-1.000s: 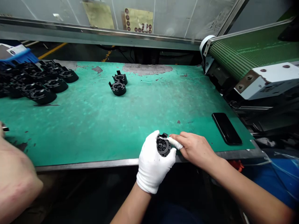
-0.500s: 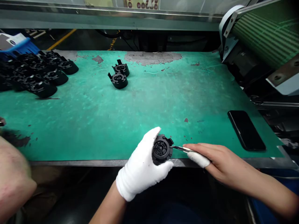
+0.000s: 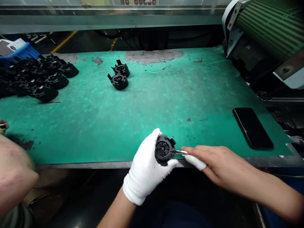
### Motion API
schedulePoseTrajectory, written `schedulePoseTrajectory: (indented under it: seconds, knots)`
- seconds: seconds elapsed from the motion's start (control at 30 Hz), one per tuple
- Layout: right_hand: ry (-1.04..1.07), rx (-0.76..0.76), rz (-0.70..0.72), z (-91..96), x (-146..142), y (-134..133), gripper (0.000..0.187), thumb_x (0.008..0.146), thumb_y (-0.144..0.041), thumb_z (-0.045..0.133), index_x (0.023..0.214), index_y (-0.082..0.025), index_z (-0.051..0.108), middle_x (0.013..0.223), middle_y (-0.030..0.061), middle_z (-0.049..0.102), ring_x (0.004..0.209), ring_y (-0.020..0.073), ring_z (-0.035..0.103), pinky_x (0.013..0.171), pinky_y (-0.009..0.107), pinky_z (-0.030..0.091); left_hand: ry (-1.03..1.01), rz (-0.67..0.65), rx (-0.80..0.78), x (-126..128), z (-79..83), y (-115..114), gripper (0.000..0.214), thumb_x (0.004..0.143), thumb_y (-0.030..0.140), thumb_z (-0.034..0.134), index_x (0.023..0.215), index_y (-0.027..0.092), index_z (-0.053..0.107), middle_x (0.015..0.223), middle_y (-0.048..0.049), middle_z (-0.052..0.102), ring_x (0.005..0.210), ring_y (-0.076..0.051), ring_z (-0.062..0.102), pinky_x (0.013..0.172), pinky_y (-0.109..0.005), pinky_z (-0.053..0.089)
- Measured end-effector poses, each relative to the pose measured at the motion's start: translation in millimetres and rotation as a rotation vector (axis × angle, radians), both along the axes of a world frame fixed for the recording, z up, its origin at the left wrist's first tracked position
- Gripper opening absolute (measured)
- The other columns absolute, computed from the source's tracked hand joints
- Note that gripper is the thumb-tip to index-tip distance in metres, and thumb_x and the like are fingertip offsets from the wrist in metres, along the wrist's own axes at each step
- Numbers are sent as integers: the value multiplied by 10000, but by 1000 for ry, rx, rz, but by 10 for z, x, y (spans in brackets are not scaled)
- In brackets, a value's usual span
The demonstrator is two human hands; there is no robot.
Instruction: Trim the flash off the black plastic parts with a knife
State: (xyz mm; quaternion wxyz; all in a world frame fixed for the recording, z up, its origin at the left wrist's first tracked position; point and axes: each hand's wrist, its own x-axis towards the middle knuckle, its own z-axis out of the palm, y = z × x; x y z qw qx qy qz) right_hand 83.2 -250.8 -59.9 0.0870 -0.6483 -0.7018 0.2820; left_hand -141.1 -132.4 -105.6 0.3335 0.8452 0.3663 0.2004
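Observation:
My left hand (image 3: 147,167), in a white glove, grips a round black plastic part (image 3: 163,149) over the near edge of the green table (image 3: 152,104). My bare right hand (image 3: 213,160) pinches a small blade tool with a white-wrapped handle (image 3: 193,159). Its metal tip touches the right rim of the part. Two more black parts (image 3: 119,76) stand together at the middle back of the table.
A pile of several black parts (image 3: 35,80) lies at the back left beside a blue crate (image 3: 16,52). A black phone (image 3: 253,127) rests at the right edge. A green conveyor (image 3: 270,28) rises at the right. Another person's arm (image 3: 14,174) is at the near left.
My right hand pulled back from the part and now holds the blade's tip against its right rim. The part has turned face-on in my left hand. The view shifted down.

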Motion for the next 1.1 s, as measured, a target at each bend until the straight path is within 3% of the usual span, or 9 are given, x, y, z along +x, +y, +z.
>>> schedulePoseTrajectory:
  seconds: [0.13, 0.2, 0.3, 0.4, 0.5, 0.63, 0.93, 1.1]
  knots:
    - [-12, -12, -16, 2, -16, 10, 608, 871, -85, 416, 1444, -254, 532, 1269, 63, 697, 1049, 270, 704, 853, 442, 572, -7, -7, 29, 11, -7, -8, 941, 777, 478, 787, 1526, 237, 270, 1490, -97, 491, 1407, -244, 469, 1237, -440, 387]
    - [18, -57, 13, 28, -17, 35, 583, 876, -88, 435, 1415, -277, 554, 1217, 45, 719, 1011, 258, 715, 825, 405, 571, -9, -41, 27, 19, 33, 24, 917, 787, 496, 777, 1515, 227, 289, 1474, -105, 509, 1388, -245, 492, 1222, -435, 407]
    - [43, -80, 63, 95, 6, 92, 535, 872, -83, 470, 1338, -303, 614, 1096, 25, 751, 927, 236, 729, 781, 344, 557, 38, -150, 3, 30, 137, 135, 907, 792, 586, 747, 1503, 224, 316, 1478, -118, 513, 1375, -261, 511, 1198, -447, 439]
    - [11, -42, 68, 132, 40, 129, 568, 847, -60, 474, 1348, -290, 615, 1093, 38, 752, 930, 239, 725, 774, 333, 545, 88, -265, -10, 40, 227, 283, 886, 790, 546, 760, 1502, 246, 327, 1503, -105, 496, 1370, -268, 520, 1183, -448, 460]
    - [13, -58, 63, 115, 49, 132, 550, 874, -72, 436, 1359, -270, 603, 1109, 49, 747, 938, 247, 722, 760, 345, 544, 74, -355, -13, 56, 262, 404, 873, 771, 498, 782, 1492, 257, 352, 1488, -98, 514, 1354, -277, 537, 1167, -455, 477]
    - [74, -78, 113, 84, 34, 136, 508, 926, -107, 407, 1368, -276, 590, 1153, 44, 734, 998, 250, 713, 821, 363, 539, 57, -446, -39, 82, 261, 490, 844, 772, 561, 766, 1468, 255, 400, 1472, -97, 533, 1351, -282, 540, 1169, -460, 475]
    - [-1, -60, 56, 21, -44, 112, 530, 864, -74, 428, 1337, -261, 575, 1078, 51, 723, 906, 257, 721, 742, 369, 527, 69, -442, -39, 95, 248, 489, 827, 778, 553, 755, 1462, 237, 415, 1454, -96, 549, 1321, -269, 563, 1156, -440, 488]
    - [9, -70, 92, 95, -51, 178, 488, 848, -72, 458, 1255, -280, 627, 1090, 39, 741, 916, 245, 726, 752, 341, 523, 57, -441, -69, 100, 245, 498, 816, 776, 578, 756, 1456, 268, 426, 1444, -88, 557, 1314, -279, 569, 1150, -457, 491]
